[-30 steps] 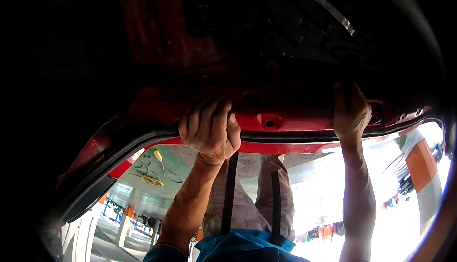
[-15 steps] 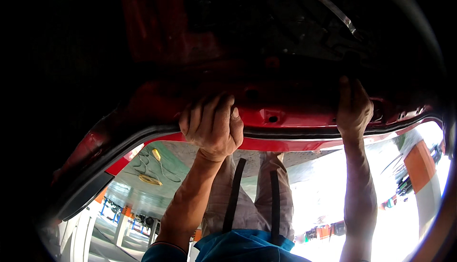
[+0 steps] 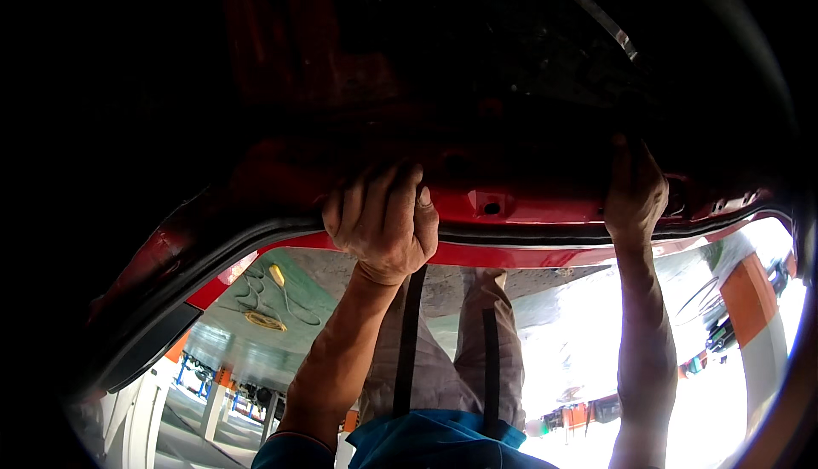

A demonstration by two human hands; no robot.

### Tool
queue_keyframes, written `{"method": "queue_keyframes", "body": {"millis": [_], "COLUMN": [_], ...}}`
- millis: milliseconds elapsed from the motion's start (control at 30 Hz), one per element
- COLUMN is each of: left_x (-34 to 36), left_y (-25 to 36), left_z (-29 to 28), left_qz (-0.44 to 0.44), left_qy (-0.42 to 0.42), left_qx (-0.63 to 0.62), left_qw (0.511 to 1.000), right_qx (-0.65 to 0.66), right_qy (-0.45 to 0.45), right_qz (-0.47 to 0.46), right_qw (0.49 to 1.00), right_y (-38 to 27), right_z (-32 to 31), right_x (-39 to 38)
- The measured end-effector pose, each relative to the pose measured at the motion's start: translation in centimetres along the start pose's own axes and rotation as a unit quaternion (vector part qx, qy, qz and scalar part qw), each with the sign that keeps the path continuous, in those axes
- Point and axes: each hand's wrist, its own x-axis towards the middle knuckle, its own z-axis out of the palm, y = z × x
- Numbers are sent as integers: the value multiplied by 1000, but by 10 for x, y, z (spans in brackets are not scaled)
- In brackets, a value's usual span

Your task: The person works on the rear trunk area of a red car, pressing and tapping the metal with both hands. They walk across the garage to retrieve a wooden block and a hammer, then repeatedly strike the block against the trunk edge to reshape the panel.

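Observation:
A red painted metal car body panel (image 3: pixel 545 205) with a black rubber seal (image 3: pixel 545 235) along its edge spans the view. My left hand (image 3: pixel 381 220) curls its fingers over the panel's edge near the middle, gripping it. My right hand (image 3: pixel 635 192) reaches farther in at the right, fingers pressed against the dark inner face of the panel. A small square hole (image 3: pixel 488 207) in the red metal lies between the two hands.
The dark car interior (image 3: pixel 477 51) fills the upper half. Below the opening show my grey trousers with black stripes (image 3: pixel 452 341), a blue shirt hem (image 3: pixel 426 443), a workshop ceiling with a yellow coiled cable (image 3: pixel 264 320), and an orange and white pillar (image 3: pixel 754 307).
The view has shifted slightly, so the panel edge and both hands sit a little higher in the picture. Both hands stay on the panel.

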Motion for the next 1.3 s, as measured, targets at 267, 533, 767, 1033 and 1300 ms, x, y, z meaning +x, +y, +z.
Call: {"method": "queue_keyframes", "body": {"millis": [267,533,767,1033,1300], "left_x": [0,3,3,-19,-10], "left_y": [0,0,2,31,34], "left_z": [1,1,-9,-52,-43], "left_qz": [4,0,-15,4,39], "left_qy": [2,10,-28,-81,-157], "left_qx": [1,-3,-54,-289,-358], "left_qw": [1000,1000,998,954,920], "right_qx": [-5,3,-4,-4,-15], "right_qy": [-7,16,1,17,-2], "right_qz": [8,5,13,-6,0], "right_qw": [1000,1000,1000,1000,1000], "right_y": [2,1,1,0,-4], "right_z": [0,3,0,0,-1], "right_x": [0,-1,-1,1,2]}}
